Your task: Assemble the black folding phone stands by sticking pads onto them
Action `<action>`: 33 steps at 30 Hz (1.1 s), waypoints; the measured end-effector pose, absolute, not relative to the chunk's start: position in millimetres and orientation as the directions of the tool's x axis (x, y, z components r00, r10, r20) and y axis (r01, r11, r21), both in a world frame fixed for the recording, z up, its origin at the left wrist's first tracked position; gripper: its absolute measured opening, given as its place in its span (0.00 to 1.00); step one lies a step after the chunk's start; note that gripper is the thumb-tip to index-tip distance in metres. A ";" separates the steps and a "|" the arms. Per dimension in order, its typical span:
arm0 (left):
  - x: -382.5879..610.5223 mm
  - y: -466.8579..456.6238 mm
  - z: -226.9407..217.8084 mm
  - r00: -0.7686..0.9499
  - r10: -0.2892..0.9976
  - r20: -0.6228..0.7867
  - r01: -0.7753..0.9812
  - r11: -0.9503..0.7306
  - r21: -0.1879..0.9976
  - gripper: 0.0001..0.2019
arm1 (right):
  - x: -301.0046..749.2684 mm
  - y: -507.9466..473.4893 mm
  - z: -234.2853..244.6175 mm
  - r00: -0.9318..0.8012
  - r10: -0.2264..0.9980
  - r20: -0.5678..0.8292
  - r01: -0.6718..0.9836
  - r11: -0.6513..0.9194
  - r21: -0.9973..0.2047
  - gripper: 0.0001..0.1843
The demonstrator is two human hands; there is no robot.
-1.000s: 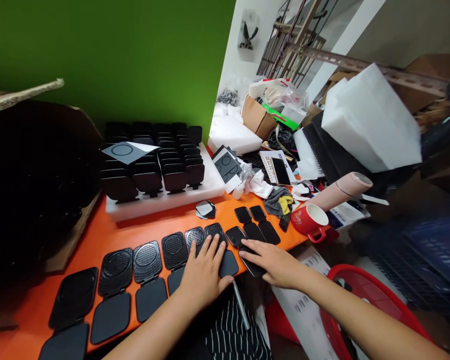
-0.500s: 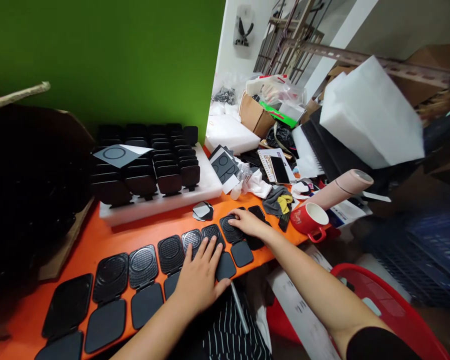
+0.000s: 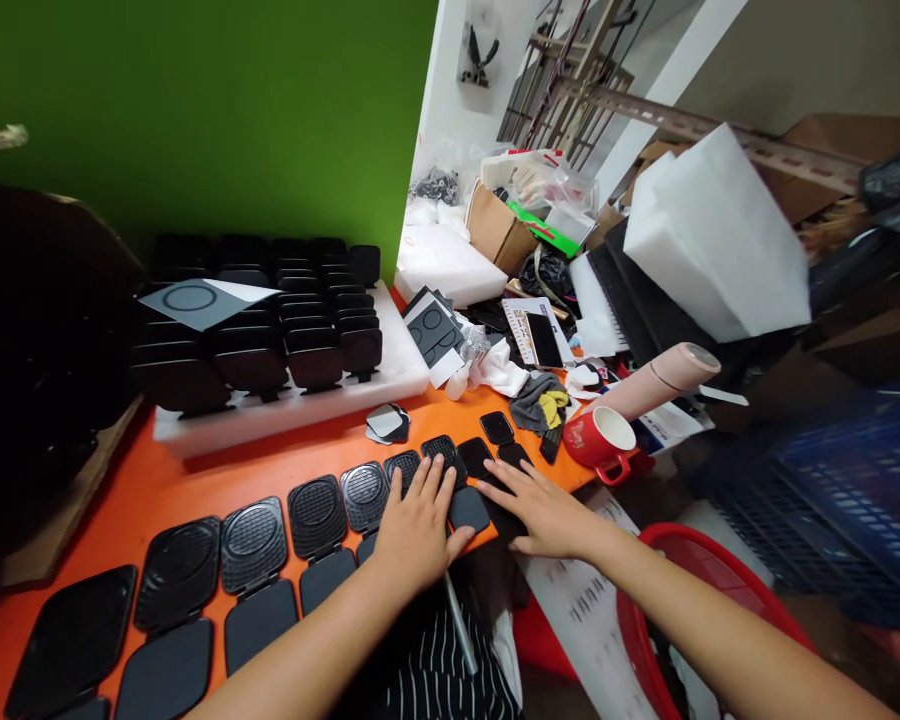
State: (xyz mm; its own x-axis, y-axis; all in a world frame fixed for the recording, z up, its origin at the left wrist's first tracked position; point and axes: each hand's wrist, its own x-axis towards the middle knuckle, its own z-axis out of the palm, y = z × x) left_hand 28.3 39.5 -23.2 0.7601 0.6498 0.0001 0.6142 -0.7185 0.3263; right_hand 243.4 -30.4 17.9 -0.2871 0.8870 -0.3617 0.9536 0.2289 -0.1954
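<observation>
Several flat black hinged cases lie unfolded in a row along the table's front edge, including a ridged case (image 3: 317, 516) with a round pattern inside and a smooth plate (image 3: 469, 509). My left hand (image 3: 418, 530) rests with fingers spread over cases near the row's right part, fingertips by a ridged lid (image 3: 442, 455). A thin silver rod (image 3: 461, 635) extends below my left thumb; I cannot tell whether they touch. My right hand (image 3: 547, 508) is open, fingers stretched over a dark case at the right end. Near it lies a smaller unfolded case (image 3: 497, 428).
A white foam block (image 3: 292, 415) bears rows of upright black cases with a grey sheet (image 3: 202, 302) on top. Small dark pieces (image 3: 388, 424) lie before it. A red mug (image 3: 600, 440), pink bottle (image 3: 656, 380), cloth (image 3: 536, 402) and phone (image 3: 544, 342) are at right.
My right hand has moved off the ridged lid and toward me, its fingers now stretched over the right end. My left hand has shifted right along the row. The view has turned slightly.
</observation>
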 end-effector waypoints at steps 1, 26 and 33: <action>27.8 39.6 -24.7 0.759 0.651 0.003 0.614 -0.717 0.331 0.38 | 244.7 -36.9 19.7 -0.294 0.885 -0.360 0.950 0.230 -0.212 0.49; 24.5 40.3 -32.0 0.757 0.652 0.041 0.607 -0.726 0.322 0.35 | 255.4 31.2 23.7 0.436 0.882 -0.182 0.876 -0.462 -0.139 0.22; 33.1 38.6 -17.9 0.760 0.650 0.031 0.601 -0.719 0.350 0.36 | 281.5 19.9 10.1 0.477 0.827 -0.297 0.784 -0.553 -0.280 0.24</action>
State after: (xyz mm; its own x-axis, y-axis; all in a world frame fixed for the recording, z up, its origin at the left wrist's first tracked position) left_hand 33.1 38.6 -17.9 0.7596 0.6496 0.0312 0.6005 -0.7191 0.3497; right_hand 281.5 19.9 10.1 0.4772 0.8271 -0.2969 0.7845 -0.5532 -0.2803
